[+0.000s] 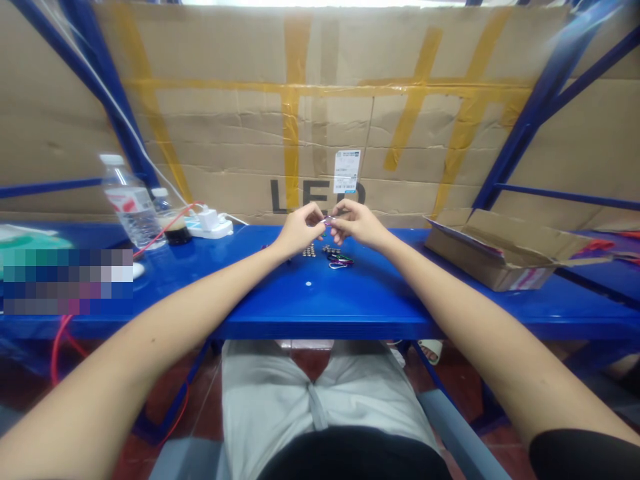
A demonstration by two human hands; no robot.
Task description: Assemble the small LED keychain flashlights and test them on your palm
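Above the blue table [350,293], my left hand [301,227] and my right hand [356,221] meet fingertip to fingertip. Both pinch a small purplish metal piece, which looks like a carabiner [328,221]; the fingers cover much of it. Below my right hand lies a little group of coloured carabiners [341,261], one of them green. Small metal parts [309,251] sit in rows on the table under my left hand, and more small metal parts [331,249] lie just right of them. A white round dot [309,284] shows on the tabletop nearer to me.
An open cardboard box [500,263] stands on the right. To the left are a water bottle [131,207], a bottle with dark liquid [175,227], a power strip [215,230] with a charger, and a red cable [167,228]. A large cardboard sheet [240,147] closes off the back.
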